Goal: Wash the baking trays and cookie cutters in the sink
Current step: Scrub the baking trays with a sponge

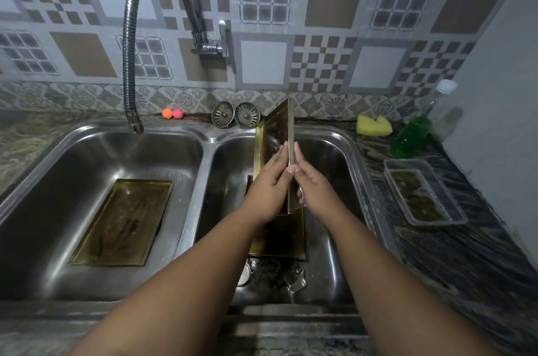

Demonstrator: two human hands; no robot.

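Two basins in one steel sink (203, 134): one baking tray (122, 221) flat in the left, another tray (273, 134) upright over the right, long axis vertical. Left hand (269, 181) and right hand (313, 185) clasping opposite faces. Cookie cutters (294, 280) below, nearer the body.

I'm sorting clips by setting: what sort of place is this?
Most likely a home kitchen, at the washing-up spot: a steel double sink set in a stone counter, a bendy tap on a patterned tile wall, and a yellow sponge beside a green soap bottle.
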